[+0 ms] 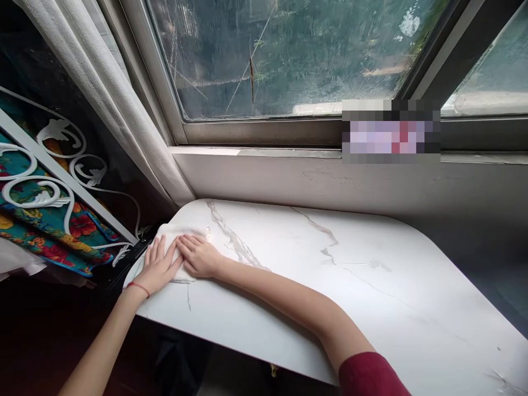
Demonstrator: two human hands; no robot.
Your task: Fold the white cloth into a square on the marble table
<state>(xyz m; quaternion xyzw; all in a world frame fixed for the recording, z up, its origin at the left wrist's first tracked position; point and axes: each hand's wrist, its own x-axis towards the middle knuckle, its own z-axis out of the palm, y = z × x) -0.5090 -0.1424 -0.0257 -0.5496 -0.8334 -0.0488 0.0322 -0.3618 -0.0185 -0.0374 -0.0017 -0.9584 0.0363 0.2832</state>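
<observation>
A white cloth (181, 228) was seen lying at the left end of the marbled tabletop (297, 258). The left hand (159, 269) was laid palm down on it, fingers extended and slightly apart; nothing was gripped. The right hand (198, 256) was set just beside, fingers together over the cloth; whether fabric was pinched beneath could not be told. Both hands were judged to be so placed that the cloth was pressed flat between skin and surface. The right forearm was stretched across the tabletop, presumably because the cloth was positioned so far left. At the side, a pale curtain (103, 93) was gathered, perhaps so that the window (313, 60) was left uncovered for daylight.
</observation>
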